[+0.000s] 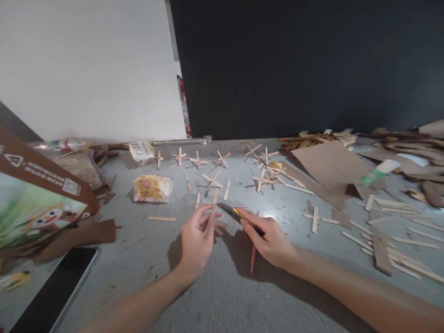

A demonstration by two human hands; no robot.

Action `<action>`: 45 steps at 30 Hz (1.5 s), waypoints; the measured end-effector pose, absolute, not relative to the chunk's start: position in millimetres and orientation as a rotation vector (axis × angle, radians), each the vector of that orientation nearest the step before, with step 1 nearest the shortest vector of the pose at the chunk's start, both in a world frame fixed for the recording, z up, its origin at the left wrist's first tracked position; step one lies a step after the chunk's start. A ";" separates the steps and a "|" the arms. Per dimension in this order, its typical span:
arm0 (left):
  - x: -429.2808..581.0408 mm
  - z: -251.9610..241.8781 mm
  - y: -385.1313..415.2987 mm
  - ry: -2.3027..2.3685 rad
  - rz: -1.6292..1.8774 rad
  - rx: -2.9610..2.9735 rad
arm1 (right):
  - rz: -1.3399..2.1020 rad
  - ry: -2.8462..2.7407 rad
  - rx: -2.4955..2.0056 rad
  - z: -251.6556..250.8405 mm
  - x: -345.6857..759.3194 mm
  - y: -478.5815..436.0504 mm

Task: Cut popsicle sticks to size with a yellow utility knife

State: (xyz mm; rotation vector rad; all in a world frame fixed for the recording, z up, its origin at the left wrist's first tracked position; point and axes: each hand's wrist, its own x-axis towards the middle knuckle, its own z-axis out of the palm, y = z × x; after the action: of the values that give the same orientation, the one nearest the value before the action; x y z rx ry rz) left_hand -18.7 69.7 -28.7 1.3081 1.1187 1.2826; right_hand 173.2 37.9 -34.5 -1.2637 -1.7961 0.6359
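Note:
Upright in the fingers of my left hand (198, 238) is a wooden craft stick (215, 198). My right hand (272, 240) grips a utility knife (239, 215) with a yellow and black body, its dark blade pointing left towards the stick. Whether the blade touches the wood I cannot tell. Beneath my right hand lies a red pen or pencil (253, 256), partly covered. Short cut stick pieces lie just beyond my hands, among them one piece (227, 190) and another (188, 182). A longer loose stick (162, 218) rests to the left.
Several crossed-stick pieces (211, 180) stand along the back. Loose sticks (391, 249), brown cardboard (333, 166) and a glue stick (379, 172) are at right. At left are a yellow packet (152, 188), a phone (57, 291) and a brown paper bag (45, 194). A black panel (305, 69) rises behind.

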 end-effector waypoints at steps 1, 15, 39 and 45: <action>-18.7 -28.8 69.2 1.122 1.286 1.320 | 0.636 -1.796 -1.264 -34.1 172.7 37.6; -18.9 -28.1 65.2 1.155 1.277 1.392 | 0.675 -1.790 -1.402 -22.6 167.5 30.1; -17.7 -30.5 71.9 1.113 1.309 1.219 | 0.838 -1.639 -1.313 -24.1 170.0 34.7; -17.3 -25.4 71.1 1.050 1.245 1.217 | 0.655 -1.741 -1.346 -33.9 172.8 39.4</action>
State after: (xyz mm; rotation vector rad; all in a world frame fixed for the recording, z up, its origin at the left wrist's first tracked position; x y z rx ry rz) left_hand -17.3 71.1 -25.4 1.2167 1.0503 1.2453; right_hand 172.8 39.4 -33.9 -1.3464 -1.7413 0.6546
